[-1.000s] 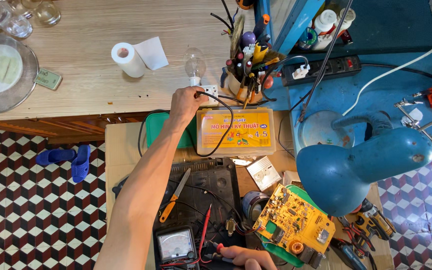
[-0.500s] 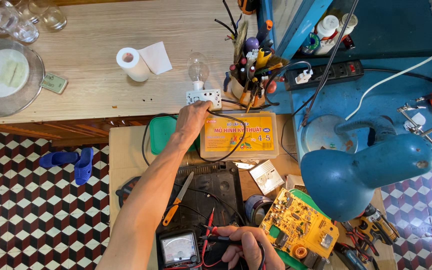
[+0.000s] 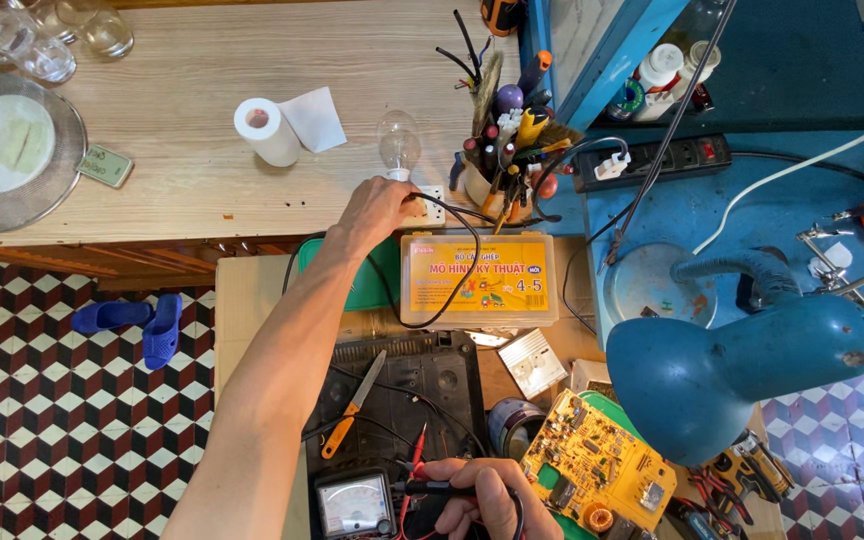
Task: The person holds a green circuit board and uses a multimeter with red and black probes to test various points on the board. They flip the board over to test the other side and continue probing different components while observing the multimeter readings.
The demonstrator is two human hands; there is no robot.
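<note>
The left hand (image 3: pixel 377 212) reaches far up the bench and closes its fingers over a white socket block (image 3: pixel 427 205) with a clear light bulb (image 3: pixel 398 140) standing just at its 11 o'clock; the fingertips are hidden under the knuckles, so I cannot tell whether they pinch a plug or only press on the block. A black cable (image 3: pixel 462 270) loops from there across the yellow plastic box (image 3: pixel 479 280) at 5 o'clock of the hand. The right hand (image 3: pixel 487 495), at the bottom edge, is curled shut around the black and red meter probes (image 3: pixel 417 478), their tips lying near the analogue multimeter (image 3: pixel 354 503) at its 9 o'clock.

To do this well, I judge the left hand should hold the socket block flat against the wooden bench while working at it, so that the bulb does not tip. The probe tips are best kept apart from each other and clear of the yellow circuit board (image 3: pixel 597 465) at 3 o'clock of the right hand. The orange-handled screwdriver (image 3: pixel 352 405) lies on the dark appliance casing (image 3: pixel 402 390), close to the leads; the cable slack should stay off it. The blue desk lamp (image 3: pixel 742 365) crowds the right side, so elbows need care there.
</note>
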